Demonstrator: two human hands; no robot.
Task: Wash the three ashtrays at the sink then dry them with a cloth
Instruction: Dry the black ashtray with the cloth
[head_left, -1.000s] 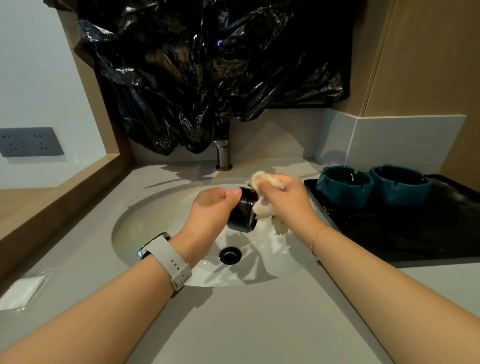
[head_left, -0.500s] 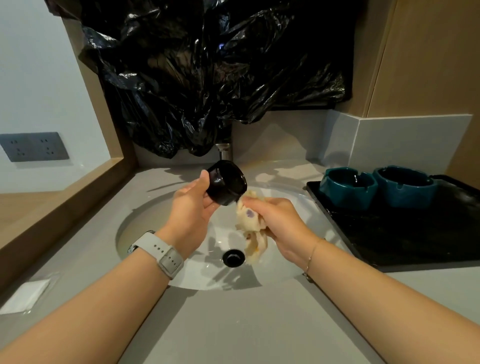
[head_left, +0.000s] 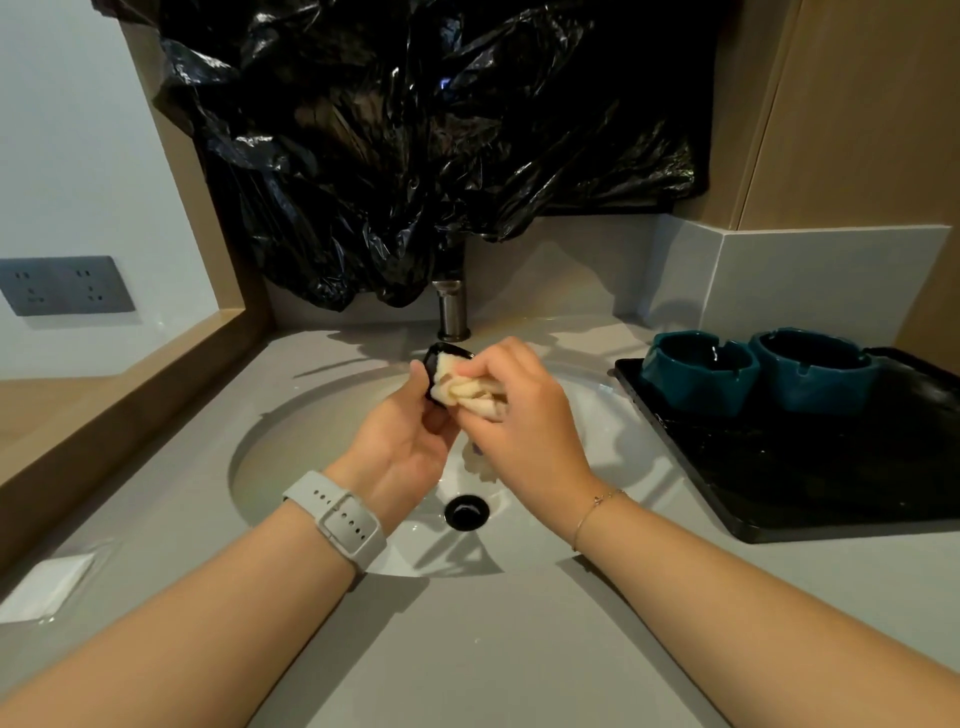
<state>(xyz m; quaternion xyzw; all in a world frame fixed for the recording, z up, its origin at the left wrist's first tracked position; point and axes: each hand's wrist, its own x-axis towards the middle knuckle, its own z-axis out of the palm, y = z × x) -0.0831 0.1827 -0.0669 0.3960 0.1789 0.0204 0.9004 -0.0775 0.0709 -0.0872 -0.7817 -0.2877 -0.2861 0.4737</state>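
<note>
Hiding most of the black ashtray (head_left: 434, 364), the cloth (head_left: 462, 391) and both hands are covering it above the sink (head_left: 291, 441), so only a dark edge of it is showing between them. The left hand (head_left: 410, 441) is curling around the ashtray from below, grasping it, while the right hand (head_left: 519, 415) is clenching the bunched pale cloth and pressing it into the ashtray's opening. A tail of cloth is hanging under the right hand, mostly out of sight. Black plastic sheeting (head_left: 415, 145) is draping over the upper part of the faucet (head_left: 451, 312), leaving only its base showing. Three ashtrays are counting up in all: the black one in hand and two teal ashtrays (head_left: 698, 371) standing side by side on one black tray (head_left: 831, 493), whose right edge is running out of view.
</note>
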